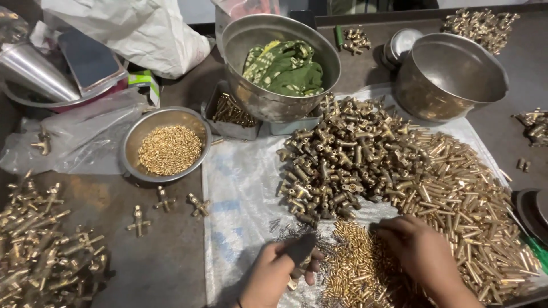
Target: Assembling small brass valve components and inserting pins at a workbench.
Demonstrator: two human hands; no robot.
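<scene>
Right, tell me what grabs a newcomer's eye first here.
The big heap of brass T-shaped fittings and tubes on the white sheet dominates the centre-right. Near it, the left hand holds a dark flat tool while the right hand rests on small brass pins. Behind, a steel bowl holds green cloth.

Dark worktable (171,268): white plastic sheet (240,188), steel bowls (168,142), loose brass fittings (40,245), possibly tray (225,122) behind.

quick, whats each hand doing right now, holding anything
left hand: fingers closed around a small brass fitting.
right hand: palm down on the pile of small brass pins; whether it holds one cannot be told.
</scene>
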